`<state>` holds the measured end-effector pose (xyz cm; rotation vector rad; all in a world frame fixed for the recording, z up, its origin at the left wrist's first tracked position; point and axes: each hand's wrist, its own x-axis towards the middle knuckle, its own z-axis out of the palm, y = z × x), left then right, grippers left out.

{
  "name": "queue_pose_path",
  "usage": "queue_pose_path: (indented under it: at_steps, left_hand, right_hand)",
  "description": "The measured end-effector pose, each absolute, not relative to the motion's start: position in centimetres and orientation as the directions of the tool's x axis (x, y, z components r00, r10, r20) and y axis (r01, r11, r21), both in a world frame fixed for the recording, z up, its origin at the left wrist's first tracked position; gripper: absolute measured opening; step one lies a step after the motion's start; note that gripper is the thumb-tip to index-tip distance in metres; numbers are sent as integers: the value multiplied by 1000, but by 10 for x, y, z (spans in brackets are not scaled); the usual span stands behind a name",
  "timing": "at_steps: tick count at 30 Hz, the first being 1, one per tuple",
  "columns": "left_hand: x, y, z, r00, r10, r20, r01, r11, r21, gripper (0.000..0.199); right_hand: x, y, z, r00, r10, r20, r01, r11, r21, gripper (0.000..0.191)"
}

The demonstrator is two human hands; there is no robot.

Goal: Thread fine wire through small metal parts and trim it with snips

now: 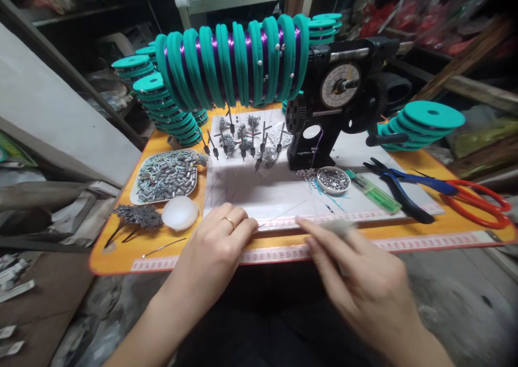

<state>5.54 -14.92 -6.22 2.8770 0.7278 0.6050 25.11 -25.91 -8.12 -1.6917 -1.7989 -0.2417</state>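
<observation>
My left hand [222,237], with a ring on one finger, rests at the front edge of the white board [251,186]. Its thumb and fingertips are pressed together on a thin line [283,213], which runs to the right over the board. My right hand [360,275] is to the right of it, slightly blurred, its index finger stretched toward the line and its thumb just below. A greyish, blurred thing [342,228] shows among its curled fingers; what it is I cannot make out. A printed measuring tape [283,255] runs along the table's front edge beneath my hands.
Teal foam spools [230,59] with purple line hang on a black winding machine [335,97]; dark swivel-like pieces dangle below. Grey weights fill a tray [135,194]. A white cup [180,213], small dish [333,181], green cutter [376,192], blue pliers [404,183] and red-handled scissors [477,205] surround the board.
</observation>
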Motion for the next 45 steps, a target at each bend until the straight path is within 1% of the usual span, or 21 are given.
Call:
queue_pose_path:
  at_steps: [2,3,7,18,23,27,31,37,41,45]
  left_hand:
    - [55,-148,-59,829,469,304,429,-882,193,8]
    - [55,-147,-58,837,465,288,425,-885,192,7]
    - [55,-145,-58,840,467,277,424,-882,204,7]
    - [58,-144,-59,851,444,280,393,-893,221,9]
    - [59,-143,-58,848,440,296,386,-895,225,10]
    - [62,-143,-58,846,436,308,378,-897,230,10]
    - [61,-145,-57,842,435,319,385,-899,209,9]
    - [60,-144,-56,819,425,386,395,-905,157,7]
    - [59,-144,-56,815,430,387,394,-903,173,7]
    - [57,-144,-55,812,445,377,397,-895,201,7]
  right_hand:
    - [239,-254,-82,-42,866,497,928,217,-301,38]
    - [235,-252,-82,-62,883,466,928,222,-298,38]
    - [234,-250,-82,-67,915,398,954,176,-243,35]
    - [269,-273,-82,14,893,450,984,66,-163,36]
    - [270,-275,-84,25,883,469,981,68,-180,36]
    - [269,-276,-85,45,882,470,971,73,-230,37]
    - [268,-277,-85,59,886,460,963,71,-261,38]
    - [268,-277,-86,65,881,468,969,57,-242,37]
    - [270,-278,-90,72,891,448,965,51,-257,39]
    - [271,-279,-92,59,900,432,969,53,-243,41]
